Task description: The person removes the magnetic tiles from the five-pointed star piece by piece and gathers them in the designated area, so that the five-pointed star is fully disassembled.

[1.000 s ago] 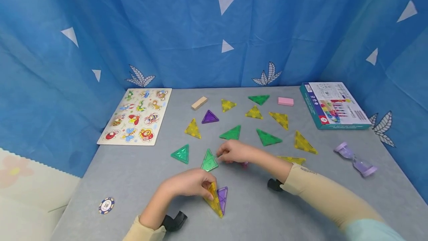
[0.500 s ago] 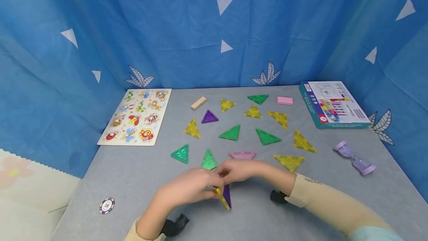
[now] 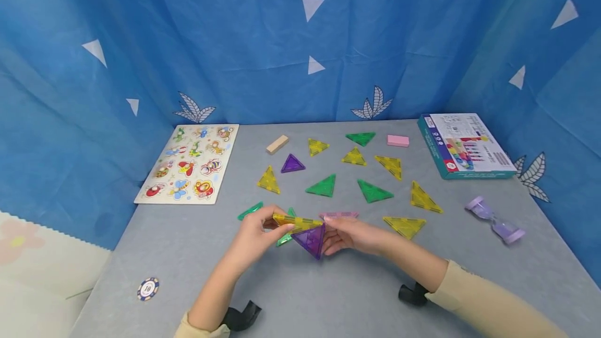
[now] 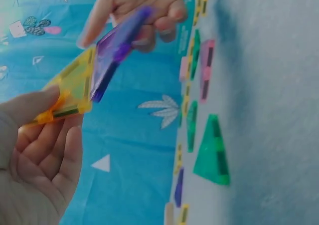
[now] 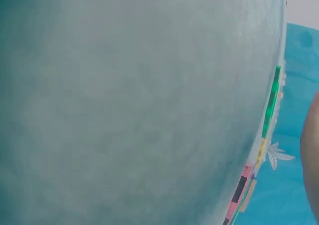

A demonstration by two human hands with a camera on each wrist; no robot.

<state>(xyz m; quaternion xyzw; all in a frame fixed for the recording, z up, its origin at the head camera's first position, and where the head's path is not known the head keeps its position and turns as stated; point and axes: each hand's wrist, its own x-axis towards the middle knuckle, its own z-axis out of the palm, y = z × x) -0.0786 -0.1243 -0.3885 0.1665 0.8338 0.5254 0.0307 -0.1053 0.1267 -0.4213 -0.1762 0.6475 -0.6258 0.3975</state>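
Note:
My left hand (image 3: 255,233) pinches a translucent yellow triangular magnetic tile (image 3: 300,222) between thumb and fingers, raised above the table. Edge to edge with it, a purple triangular magnetic tile (image 3: 310,241) hangs at an angle, forming a bent pair. My right hand (image 3: 352,233) holds the purple tile at its right side, thumb and fingers around that edge. The left wrist view shows the yellow tile (image 4: 75,85) meeting the purple tile (image 4: 107,60). Below, green tiles (image 3: 284,240) lie partly hidden behind the left hand, and a pink tile (image 3: 345,215) behind the right.
Several loose yellow and green tiles (image 3: 374,191) and one purple tile (image 3: 292,163) lie farther back. Around them are an insect puzzle board (image 3: 225,171), wooden block (image 3: 277,144), pink block (image 3: 398,141), boxed set (image 3: 469,145), purple hourglass (image 3: 495,220) and poker chip (image 3: 148,289).
Both hands have come together and risen away from the front of the table, lifting the yellow and purple tiles. The right hand has moved from near the green tile to the purple one.

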